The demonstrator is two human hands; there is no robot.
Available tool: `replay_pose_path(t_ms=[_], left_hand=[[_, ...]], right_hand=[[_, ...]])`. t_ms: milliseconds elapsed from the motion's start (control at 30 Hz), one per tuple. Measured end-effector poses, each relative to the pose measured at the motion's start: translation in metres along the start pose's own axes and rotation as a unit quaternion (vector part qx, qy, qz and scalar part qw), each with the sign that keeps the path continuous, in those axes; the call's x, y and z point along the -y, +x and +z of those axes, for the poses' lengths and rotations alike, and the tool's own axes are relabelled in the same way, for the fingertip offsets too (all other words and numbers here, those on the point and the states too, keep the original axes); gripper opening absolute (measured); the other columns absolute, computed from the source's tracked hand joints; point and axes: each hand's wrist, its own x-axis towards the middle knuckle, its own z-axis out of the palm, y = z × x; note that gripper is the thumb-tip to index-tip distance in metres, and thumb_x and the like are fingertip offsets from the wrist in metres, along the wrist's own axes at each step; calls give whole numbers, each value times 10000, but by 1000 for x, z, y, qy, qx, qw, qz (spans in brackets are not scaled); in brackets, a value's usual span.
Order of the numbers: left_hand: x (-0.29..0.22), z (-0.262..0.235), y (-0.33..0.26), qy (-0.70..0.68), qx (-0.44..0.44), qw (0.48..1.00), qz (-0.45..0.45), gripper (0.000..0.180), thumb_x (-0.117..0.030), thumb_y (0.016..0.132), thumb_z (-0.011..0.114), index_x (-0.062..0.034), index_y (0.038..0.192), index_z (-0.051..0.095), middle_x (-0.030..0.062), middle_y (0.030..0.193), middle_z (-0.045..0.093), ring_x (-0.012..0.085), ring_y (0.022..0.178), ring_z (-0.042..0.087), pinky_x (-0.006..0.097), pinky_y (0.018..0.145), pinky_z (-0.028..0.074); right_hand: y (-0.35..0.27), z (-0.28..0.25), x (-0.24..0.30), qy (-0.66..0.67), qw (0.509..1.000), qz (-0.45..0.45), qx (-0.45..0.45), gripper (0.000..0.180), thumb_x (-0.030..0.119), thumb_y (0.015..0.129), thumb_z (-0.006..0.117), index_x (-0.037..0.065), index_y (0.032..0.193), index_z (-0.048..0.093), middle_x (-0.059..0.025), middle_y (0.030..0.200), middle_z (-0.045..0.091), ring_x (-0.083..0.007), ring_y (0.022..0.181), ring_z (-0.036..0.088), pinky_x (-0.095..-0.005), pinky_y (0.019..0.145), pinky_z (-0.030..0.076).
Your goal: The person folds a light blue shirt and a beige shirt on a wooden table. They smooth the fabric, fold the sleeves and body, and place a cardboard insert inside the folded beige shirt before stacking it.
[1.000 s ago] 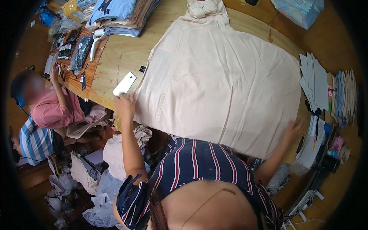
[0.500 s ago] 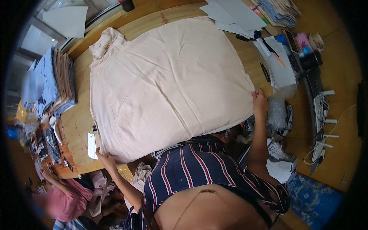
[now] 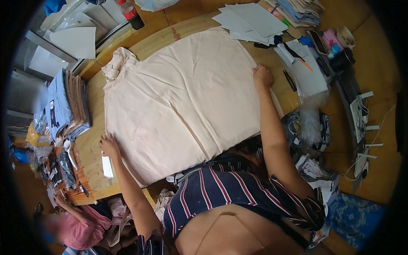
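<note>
A cream shirt [image 3: 182, 106] lies spread across the wooden table, with soft creases running through its middle. Its collar end [image 3: 119, 63] is bunched at the far left. My right hand [image 3: 262, 76] has its fingers curled on the shirt's right edge, towards the far side. At the left edge rests my left hand [image 3: 110, 146], fingers apart, touching the cloth. Just below that hand a white card [image 3: 107, 166] lies on the table.
Folded blue and brown garments [image 3: 70, 102] are stacked at the left. White sheets [image 3: 255, 21] lie at the far right, near a notepad with an orange pen [image 3: 305, 63]. A dark bottle [image 3: 131, 15] stands at the back. Another person in pink [image 3: 87, 227] is at lower left.
My right hand has moved farther up the shirt's right edge. My left hand has slid up the left edge, now covering the small black label seen before. The view has shifted slightly.
</note>
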Motion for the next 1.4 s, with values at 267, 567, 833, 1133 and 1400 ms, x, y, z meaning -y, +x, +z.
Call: replay_pose_path(t_ms=[267, 567, 833, 1133, 1400], left_hand=[[27, 102, 123, -164, 202, 964, 52, 493, -383, 767, 539, -22, 1090, 446, 169, 957, 544, 304, 793, 561, 430, 665, 438], [5, 6, 113, -455, 432, 778, -46, 418, -165, 800, 559, -31, 1151, 375, 83, 899, 561, 146, 693, 555, 273, 539, 465], [32, 9, 115, -551, 485, 672, -97, 417, -105, 770, 594, 13, 1128, 416, 75, 954, 564, 176, 790, 553, 313, 688, 463], [15, 23, 127, -291, 393, 872, -24, 319, -293, 680, 695, 1, 717, 575, 37, 547, 522, 122, 410, 432, 287, 375, 341], [-12, 28, 124, -253, 165, 952, 45, 429, -329, 651, 704, 66, 647, 535, 99, 538, 524, 192, 434, 460, 337, 391, 353]], right_hand=[[11, 8, 16, 4, 999, 10, 35, 219, 295, 746, 581, 99, 844, 594, -104, 860, 605, -306, 799, 569, -387, 665, 448], [52, 45, -23, 256, 966, -19, 40, 214, 210, 655, 681, 60, 781, 595, -84, 746, 613, -218, 670, 574, -325, 599, 443], [68, 31, -21, 287, 954, -1, 83, 232, 142, 540, 758, 30, 642, 583, -56, 609, 574, -156, 551, 523, -280, 548, 424], [75, 6, 6, 25, 996, 33, 74, 184, 248, 660, 668, 83, 717, 608, -124, 787, 610, -275, 752, 582, -376, 671, 449], [91, 61, 34, -37, 978, -141, -148, 231, 283, 771, 536, 98, 909, 529, -105, 970, 497, -289, 922, 476, -403, 737, 410]])
